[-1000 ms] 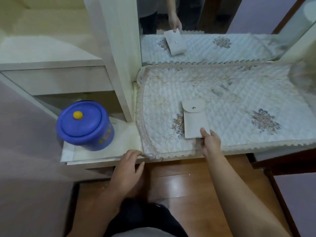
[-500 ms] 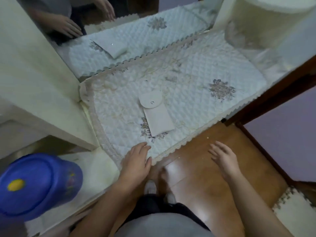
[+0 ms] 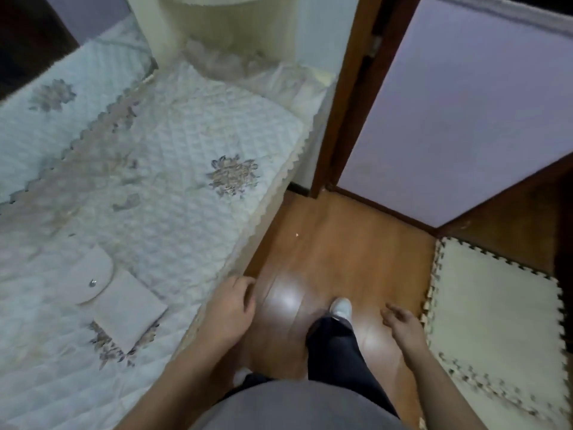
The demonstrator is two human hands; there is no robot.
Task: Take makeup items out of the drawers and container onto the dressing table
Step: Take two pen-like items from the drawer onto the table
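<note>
One item is out so far: the pale snap-flap pouch [image 3: 116, 301] lies on your quilted surface [image 3: 173, 144], near its front edge. Your left hand [image 3: 231, 308] rests loosely curled at that edge, holding nothing; your right hand [image 3: 400, 321] hangs free and unclenched over the floor [image 3: 328, 243]. No drawers or container show here, so most of the job looks left. No writing is readable.

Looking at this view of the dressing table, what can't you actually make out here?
- Head view: what the snap pouch holds; its flap is shut.
- The drawers and container: outside the frame.
- The cream round thing at the table's back: cut off by the top edge.
- The left hand at the table's edge: whether it touches the quilted cover is blurred.
- The right hand hangs empty over the floor.
</note>
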